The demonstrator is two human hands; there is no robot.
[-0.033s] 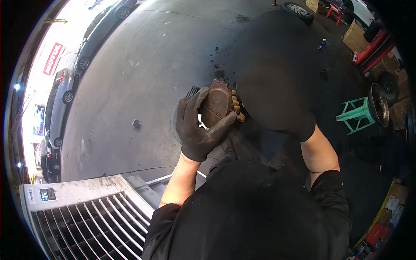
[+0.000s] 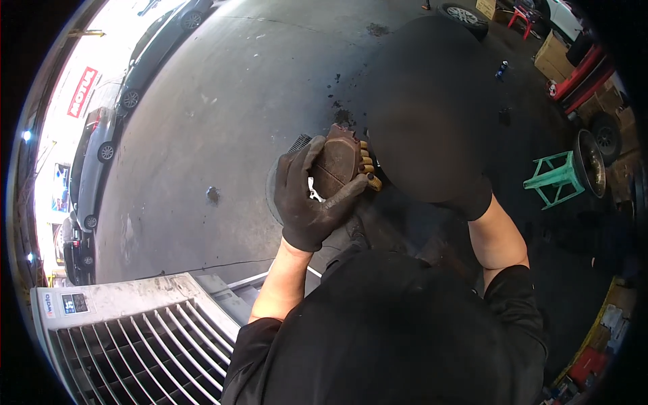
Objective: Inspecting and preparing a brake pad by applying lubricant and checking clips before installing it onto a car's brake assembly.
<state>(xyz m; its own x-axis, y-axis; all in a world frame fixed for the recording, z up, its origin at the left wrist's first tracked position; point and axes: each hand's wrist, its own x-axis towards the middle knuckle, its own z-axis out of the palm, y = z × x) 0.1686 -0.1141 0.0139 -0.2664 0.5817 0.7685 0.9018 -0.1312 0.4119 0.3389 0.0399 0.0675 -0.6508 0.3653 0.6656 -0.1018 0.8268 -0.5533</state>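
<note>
My left hand [image 2: 310, 202], in a black glove, grips a brown, rusty brake pad [image 2: 337, 162] from its left side and underneath. A small silver clip shows between the glove and the pad. Orange-brown gloved fingertips of my right hand [image 2: 368, 170] curl over the pad's right edge. A large dark shape [image 2: 432, 108] hides the rest of that hand, and my bare right forearm [image 2: 499, 236] runs up into it. Both hands hold the pad in front of my chest, above the concrete floor.
A grey metal unit with a slatted grille [image 2: 135, 337] stands at lower left. A green stool [image 2: 557, 177] and a wheel hub [image 2: 590, 158] are at right, with boxes and red gear beyond. Parked cars [image 2: 101, 145] line the left; a tyre [image 2: 466, 13] lies at top.
</note>
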